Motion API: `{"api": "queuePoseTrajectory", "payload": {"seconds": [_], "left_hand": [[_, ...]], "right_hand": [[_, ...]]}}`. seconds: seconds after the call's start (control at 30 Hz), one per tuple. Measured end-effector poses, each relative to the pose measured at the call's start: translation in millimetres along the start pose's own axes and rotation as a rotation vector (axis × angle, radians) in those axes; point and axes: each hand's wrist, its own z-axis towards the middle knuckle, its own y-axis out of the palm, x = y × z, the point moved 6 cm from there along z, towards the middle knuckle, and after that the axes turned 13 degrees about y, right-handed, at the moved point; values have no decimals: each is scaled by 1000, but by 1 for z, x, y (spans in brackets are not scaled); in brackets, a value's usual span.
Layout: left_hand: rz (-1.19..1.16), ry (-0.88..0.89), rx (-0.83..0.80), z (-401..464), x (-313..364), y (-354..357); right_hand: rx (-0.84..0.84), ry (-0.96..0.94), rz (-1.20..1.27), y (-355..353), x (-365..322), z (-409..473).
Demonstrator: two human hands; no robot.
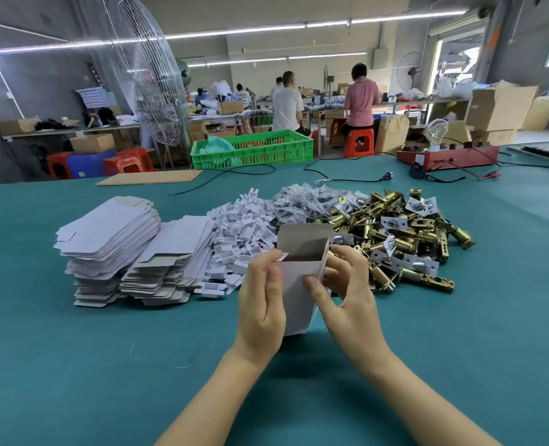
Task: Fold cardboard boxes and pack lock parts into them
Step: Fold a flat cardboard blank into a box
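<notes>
Centrally, just below the middle of the frame, we see the left hand [261, 304] and right hand [344, 294] gripping a small white box [298, 284] upright, top flaps open, its inside too dark to read. Behind it lie flat box blanks [112, 239], white inserts [241, 230] and brass latches [395, 233]. Further back, a green crate [266, 152] holds a pale bag [216, 148].

no writing can be read anywhere here. the white box [300, 284] is blank, the flat cartons [112, 233] are plain, and the small tags on the brass lock parts [395, 233] are too blurred.
</notes>
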Motion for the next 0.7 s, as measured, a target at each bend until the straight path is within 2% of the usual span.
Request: {"api": "queuePoseTrajectory", "payload": {"seconds": [0.23, 0.7], "left_hand": [[-97, -27, -88, 9, -2, 0], [-41, -87, -150, 9, -8, 2]], "right_hand": [[-33, 93, 73, -5, 5, 6], [-126, 121, 56, -5, 2, 9]]}}
